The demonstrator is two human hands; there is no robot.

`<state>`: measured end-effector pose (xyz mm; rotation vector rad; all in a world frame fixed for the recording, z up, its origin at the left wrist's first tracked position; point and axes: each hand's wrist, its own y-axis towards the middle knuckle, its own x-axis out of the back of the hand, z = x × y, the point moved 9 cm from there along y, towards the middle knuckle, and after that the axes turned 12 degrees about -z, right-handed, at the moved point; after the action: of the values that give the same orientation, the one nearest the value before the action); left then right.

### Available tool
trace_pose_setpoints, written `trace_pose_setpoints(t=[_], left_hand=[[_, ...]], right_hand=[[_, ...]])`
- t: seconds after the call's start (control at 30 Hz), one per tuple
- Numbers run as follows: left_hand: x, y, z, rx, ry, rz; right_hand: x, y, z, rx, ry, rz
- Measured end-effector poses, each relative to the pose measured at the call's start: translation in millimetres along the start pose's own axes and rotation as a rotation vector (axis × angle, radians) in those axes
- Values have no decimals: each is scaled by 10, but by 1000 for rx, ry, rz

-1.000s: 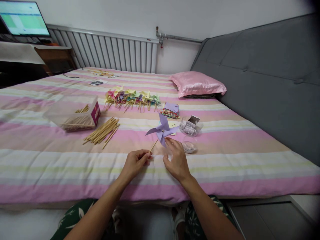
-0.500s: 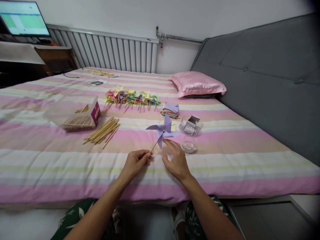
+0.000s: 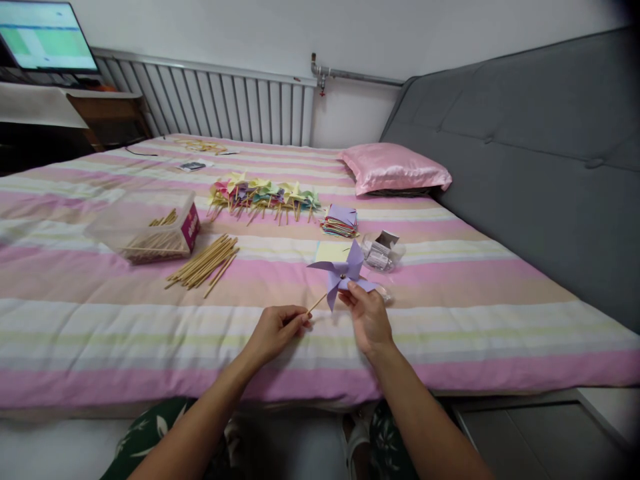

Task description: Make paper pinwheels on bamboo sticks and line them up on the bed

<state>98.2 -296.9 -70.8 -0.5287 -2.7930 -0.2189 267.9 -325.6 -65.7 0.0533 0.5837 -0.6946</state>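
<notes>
Holding a purple paper pinwheel [image 3: 344,273] just above the striped bed [image 3: 100,320], near its front edge. Left hand [image 3: 275,331] pinching the lower end of the thin wooden stick [image 3: 317,305], grip pressed together on it; right hand [image 3: 369,318] up at the paper head, fingertips closed on one blade just below the centre pin. Lying flat right behind the pinwheel: a pale yellow paper square [image 3: 331,251]. Just to the right, partly hidden by the blades: clear plastic cups [image 3: 382,254] with small white pieces inside. Further back: a stack of coloured paper squares [image 3: 341,221], then a long row of finished pinwheels [image 3: 264,194]. Off to the left: a loose bundle of wooden sticks [image 3: 204,262] beside a clear box [image 3: 147,229] with more sticks. At the far right of the bed: a pink pillow [image 3: 395,169] against the grey headboard [image 3: 530,153].
</notes>
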Motion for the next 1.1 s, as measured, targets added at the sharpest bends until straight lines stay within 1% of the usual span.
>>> trace_pose_setpoints(t=[0.07, 0.17, 0.37, 0.6, 0.73, 0.97, 1.1], left_hand=[[-21, -14, -19, -14, 15, 24], [-37, -21, -21, -12, 22, 41], [-69, -27, -25, -11, 0, 66], [-72, -35, -18, -8, 10, 69], [-73, -33, -26, -16, 1, 68], [-75, -41, -55, -29, 7, 74], [-77, -40, -58, -30, 31, 75]], right_hand=[[34, 23, -13, -32, 52, -33], [53, 40, -14, -43, 67, -55], [91, 36, 26, 11, 4, -111], [126, 61, 67, 120, -63, -127], [117, 62, 82, 172, -71, -115], [125, 55, 78, 175, -67, -116], [147, 60, 65, 158, -63, -150]])
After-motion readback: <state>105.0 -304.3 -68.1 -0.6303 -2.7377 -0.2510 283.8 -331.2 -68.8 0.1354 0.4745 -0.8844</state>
